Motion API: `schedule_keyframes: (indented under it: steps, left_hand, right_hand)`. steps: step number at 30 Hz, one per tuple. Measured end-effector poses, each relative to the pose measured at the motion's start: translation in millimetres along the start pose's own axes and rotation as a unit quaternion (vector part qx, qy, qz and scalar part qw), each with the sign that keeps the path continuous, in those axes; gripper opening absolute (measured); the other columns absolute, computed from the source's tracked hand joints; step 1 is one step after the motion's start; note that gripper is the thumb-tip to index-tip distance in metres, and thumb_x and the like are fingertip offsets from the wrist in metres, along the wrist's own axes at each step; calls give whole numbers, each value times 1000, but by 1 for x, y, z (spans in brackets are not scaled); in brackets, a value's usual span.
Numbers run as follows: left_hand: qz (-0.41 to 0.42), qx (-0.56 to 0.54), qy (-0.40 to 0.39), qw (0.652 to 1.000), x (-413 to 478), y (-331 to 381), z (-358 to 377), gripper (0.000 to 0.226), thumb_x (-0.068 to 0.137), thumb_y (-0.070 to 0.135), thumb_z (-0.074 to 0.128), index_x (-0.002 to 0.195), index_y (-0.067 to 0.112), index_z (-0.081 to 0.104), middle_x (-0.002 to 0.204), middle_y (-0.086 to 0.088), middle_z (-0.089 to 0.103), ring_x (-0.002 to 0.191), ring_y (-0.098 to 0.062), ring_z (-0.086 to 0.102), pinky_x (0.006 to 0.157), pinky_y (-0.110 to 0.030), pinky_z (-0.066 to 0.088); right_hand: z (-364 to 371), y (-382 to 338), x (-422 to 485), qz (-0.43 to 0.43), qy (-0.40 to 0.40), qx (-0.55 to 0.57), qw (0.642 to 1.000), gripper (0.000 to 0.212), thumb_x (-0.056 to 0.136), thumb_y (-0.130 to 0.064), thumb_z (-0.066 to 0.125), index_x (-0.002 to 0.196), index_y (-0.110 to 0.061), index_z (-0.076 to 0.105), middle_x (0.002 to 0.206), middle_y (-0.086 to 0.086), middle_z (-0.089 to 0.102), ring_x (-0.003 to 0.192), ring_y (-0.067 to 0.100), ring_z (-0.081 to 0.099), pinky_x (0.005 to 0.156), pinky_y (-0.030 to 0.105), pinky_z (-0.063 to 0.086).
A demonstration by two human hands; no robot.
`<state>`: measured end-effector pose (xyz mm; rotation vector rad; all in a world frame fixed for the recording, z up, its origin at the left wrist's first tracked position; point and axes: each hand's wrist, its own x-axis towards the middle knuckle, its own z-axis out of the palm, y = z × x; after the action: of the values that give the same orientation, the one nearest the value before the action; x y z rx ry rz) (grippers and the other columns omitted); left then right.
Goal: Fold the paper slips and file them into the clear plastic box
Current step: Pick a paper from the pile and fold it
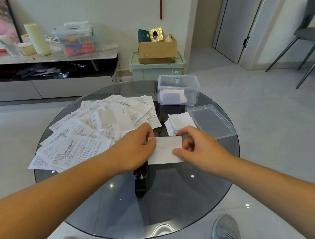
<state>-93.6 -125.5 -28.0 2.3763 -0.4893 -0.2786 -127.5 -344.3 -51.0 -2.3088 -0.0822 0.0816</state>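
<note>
Two bare forearms (65, 189) reach over the round glass counter (158, 202), where the left hand (136, 146) and right hand (197, 148) pinch opposite short edges of a folded white slip (164, 150), fingers (151, 142) curled onto it. Thin, limp and light, it probably creases readily and slides on glass, so edge pinches suit it. Beyond stands the clear plastic box (194, 96), lidless and partly filled.

Round glass table (121, 204), grey floor (273, 121)
</note>
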Motion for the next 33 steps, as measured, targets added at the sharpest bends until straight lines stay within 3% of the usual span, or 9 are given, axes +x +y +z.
schedule_keyframes:
  steps: [3, 5, 12, 15, 19, 23, 27, 30, 33]
  left_hand:
    - [10, 48, 10, 999, 8, 3, 5, 8, 98, 28, 55, 100, 23, 50, 93, 5, 61, 83, -13, 58, 75, -31, 52]
    - [25, 82, 12, 996, 9, 2, 9, 22, 93, 30, 63, 109, 26, 49, 102, 8, 59, 91, -10, 57, 82, -29, 51]
    - [86, 189, -37, 978, 11, -9, 11, 23, 83, 54, 69, 99, 38, 62, 114, 13, 47, 108, -8, 44, 94, -26, 42]
    - [79, 183, -63, 978, 13, -10, 9, 28, 82, 55, 71, 103, 38, 63, 115, 12, 46, 111, -7, 42, 91, -22, 38]
    - [63, 164, -97, 980, 14, -7, 5, 34, 81, 53, 74, 108, 38, 61, 116, 12, 43, 110, -7, 41, 87, -21, 37]
    - [37, 159, -133, 978, 14, -5, 0, 41, 81, 49, 77, 116, 38, 60, 119, 10, 41, 100, -5, 43, 80, -17, 38]
    - [20, 159, -159, 974, 14, -1, -7, 40, 84, 42, 78, 119, 38, 61, 117, 12, 41, 109, -10, 47, 92, -22, 42]
    - [30, 156, -133, 978, 17, 4, -6, 35, 84, 41, 77, 115, 32, 63, 109, 15, 45, 106, -11, 52, 91, -23, 46]
    - [25, 166, -111, 980, 21, 10, -2, 51, 80, 42, 81, 121, 29, 55, 117, 8, 51, 106, -13, 52, 93, -29, 49]
  right_hand:
    - [7, 3, 6, 7, 25, -30, 999, 45, 86, -38, 73, 123, -34, 49, 75, -10, 66, 73, 2, 60, 69, 24, 46]
    - [10, 5, 7, -3, 25, -67, 997, 45, 86, -39, 72, 124, -36, 47, 76, -10, 65, 76, 3, 60, 73, 30, 51]
    - [11, 8, 8, -65, 12, -152, 986, 12, 92, -40, 65, 99, -37, 56, 77, -10, 59, 76, 4, 54, 69, 30, 48]
    - [10, 6, 6, -77, 1, -168, 983, 10, 91, -47, 63, 93, -38, 59, 80, -11, 57, 81, 4, 52, 69, 28, 46]
    - [7, 6, 2, -76, -33, -169, 982, 31, 81, -58, 69, 105, -42, 58, 89, -15, 51, 89, 5, 49, 75, 26, 47]
    - [1, 7, -1, -76, -59, -153, 984, 30, 84, -52, 71, 111, -41, 63, 95, -14, 51, 95, 5, 50, 85, 28, 48]
    - [-4, 5, -2, -62, -88, -141, 984, 25, 89, -41, 71, 113, -43, 66, 100, -13, 52, 98, 5, 52, 87, 23, 47]
    - [-7, 3, -1, -67, -109, -142, 982, 24, 92, -36, 68, 115, -44, 67, 101, -13, 51, 99, 5, 51, 89, 22, 46]
    - [-9, 4, -1, -65, -137, -136, 979, 24, 95, -36, 65, 116, -47, 67, 104, -14, 49, 104, 1, 47, 90, 17, 41]
